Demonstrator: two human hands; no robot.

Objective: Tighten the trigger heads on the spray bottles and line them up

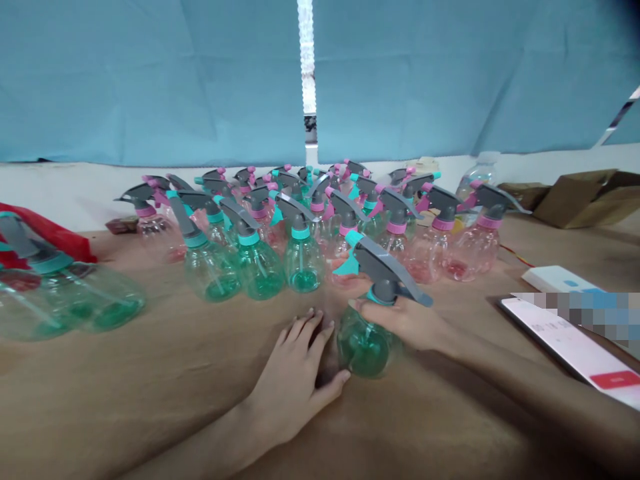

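Note:
My right hand [400,320] grips the neck of a green spray bottle [366,350] with a grey and teal trigger head. The bottle stands nearly upright, tilted a little, close over the table. Flat on the tabletop, fingers spread, lies my left hand [295,377], just left of that bottle. Its thumb points at the bottle's base; whether it touches cannot be made out. Beyond my hands are other green spray bottles [261,270] and pink spray bottles [473,247], packed in rows.
More green bottles [110,300] stand at the left by a red cloth [50,230]. On the right lie a phone [565,340] with a lit screen, a white box [555,277] and an open cardboard box [585,197]. A large clear bottle [480,173] stands behind. Blue sheeting [150,80] covers the wall.

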